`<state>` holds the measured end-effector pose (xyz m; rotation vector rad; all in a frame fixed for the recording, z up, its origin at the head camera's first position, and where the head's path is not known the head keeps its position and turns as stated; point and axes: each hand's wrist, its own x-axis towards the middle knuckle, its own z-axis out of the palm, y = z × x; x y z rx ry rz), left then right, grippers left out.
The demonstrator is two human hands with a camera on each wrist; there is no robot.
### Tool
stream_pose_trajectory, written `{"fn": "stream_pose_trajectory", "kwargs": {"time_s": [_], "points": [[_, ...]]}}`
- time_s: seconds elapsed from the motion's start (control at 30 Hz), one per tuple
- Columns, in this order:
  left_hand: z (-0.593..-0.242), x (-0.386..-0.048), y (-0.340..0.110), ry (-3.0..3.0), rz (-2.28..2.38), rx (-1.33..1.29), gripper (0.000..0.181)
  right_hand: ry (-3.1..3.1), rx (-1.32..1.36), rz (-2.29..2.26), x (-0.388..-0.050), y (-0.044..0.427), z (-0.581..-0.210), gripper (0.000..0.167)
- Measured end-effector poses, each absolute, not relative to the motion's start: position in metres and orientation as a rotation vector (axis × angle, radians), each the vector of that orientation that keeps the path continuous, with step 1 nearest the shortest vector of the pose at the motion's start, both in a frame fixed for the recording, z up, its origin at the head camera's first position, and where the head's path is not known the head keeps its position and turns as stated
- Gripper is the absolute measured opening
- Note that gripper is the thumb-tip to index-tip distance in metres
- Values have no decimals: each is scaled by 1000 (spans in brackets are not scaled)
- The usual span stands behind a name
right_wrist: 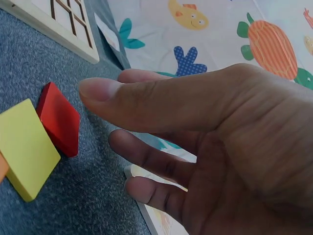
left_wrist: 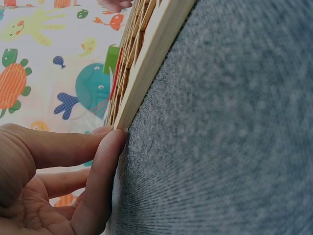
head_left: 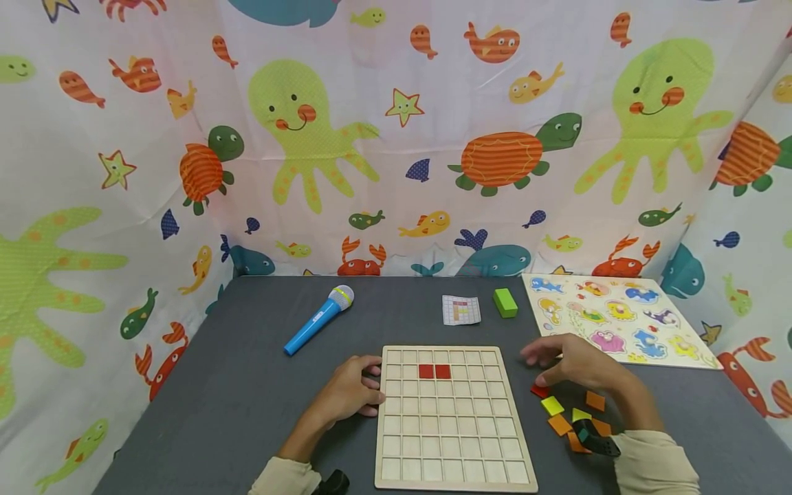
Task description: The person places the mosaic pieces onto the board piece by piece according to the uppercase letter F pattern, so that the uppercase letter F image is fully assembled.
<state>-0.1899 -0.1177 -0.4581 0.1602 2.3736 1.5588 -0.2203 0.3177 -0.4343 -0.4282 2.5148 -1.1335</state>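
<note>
A wooden grid board (head_left: pixel 454 426) lies on the dark table, with two red tiles (head_left: pixel 434 372) side by side in its second row from the far end. At the board's left edge my left hand (head_left: pixel 348 390) pinches the rim with thumb and finger, as the left wrist view shows up close. To the right of the board my right hand (head_left: pixel 578 361) hovers, fingers loosely bent and holding nothing. Just off its thumb lies a loose red tile (right_wrist: pixel 59 120), with a yellow tile (right_wrist: pixel 29 149) beside it. Several orange tiles (head_left: pixel 559 425) lie near the right wrist, which partly covers the pile.
Beyond the board are a small printed grid card (head_left: pixel 461 311) and a green block (head_left: pixel 504 303). A blue toy microphone (head_left: pixel 318 320) lies at the far left. On the right lies a sea-animal puzzle board (head_left: pixel 619 320). A patterned curtain (head_left: pixel 396 158) hangs behind the table.
</note>
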Motion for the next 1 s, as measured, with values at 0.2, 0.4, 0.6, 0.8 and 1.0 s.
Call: {"fn": "stream_pose_trajectory", "kwargs": {"time_s": [0.2, 0.4, 0.6, 0.8, 1.0], "points": [[-457, -189, -118, 2371, 1562, 170, 68, 2486, -437, -1120, -221, 321, -438, 44], [-457, -189, -118, 2366, 1569, 172, 68, 2450, -434, -1141, -223, 319, -443, 45], [-456, -189, -118, 2371, 1565, 156, 68, 2532, -474, -1137, -224, 317, -446, 38], [-456, -189, -118, 2377, 1557, 153, 68, 2485, -467, -1189, -223, 318, -446, 43], [-456, -189, -118, 2370, 1562, 156, 68, 2467, -467, -1185, -224, 321, -449, 47]]}}
